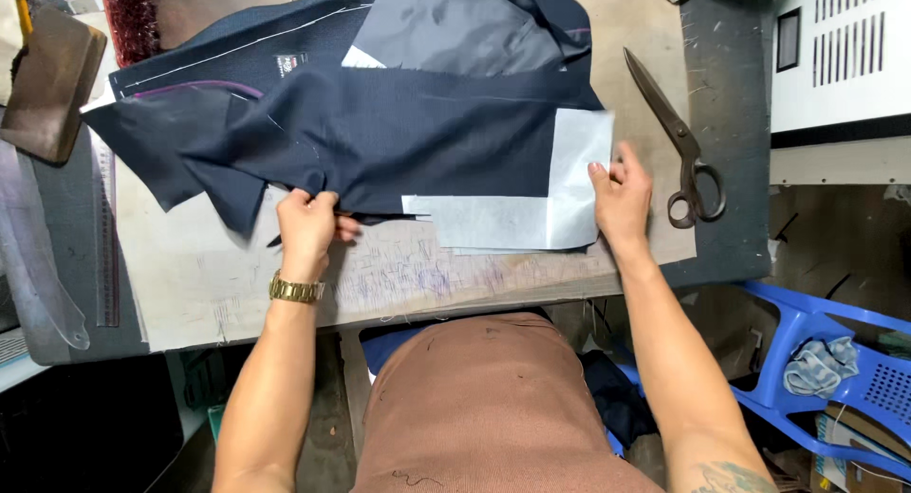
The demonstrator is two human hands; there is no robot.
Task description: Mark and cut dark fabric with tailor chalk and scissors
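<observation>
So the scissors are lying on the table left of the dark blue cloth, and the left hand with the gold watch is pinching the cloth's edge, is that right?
Not quite: the scissors lie on the table to the right of the dark blue cloth, beyond the right hand. The left hand with the gold watch does pinch the cloth's edge. The head view shows this.

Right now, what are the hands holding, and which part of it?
The left hand pinches the dark blue cloth at its lower edge. The right hand rests on the white lining piece at its right edge, pressing rather than gripping.
</observation>
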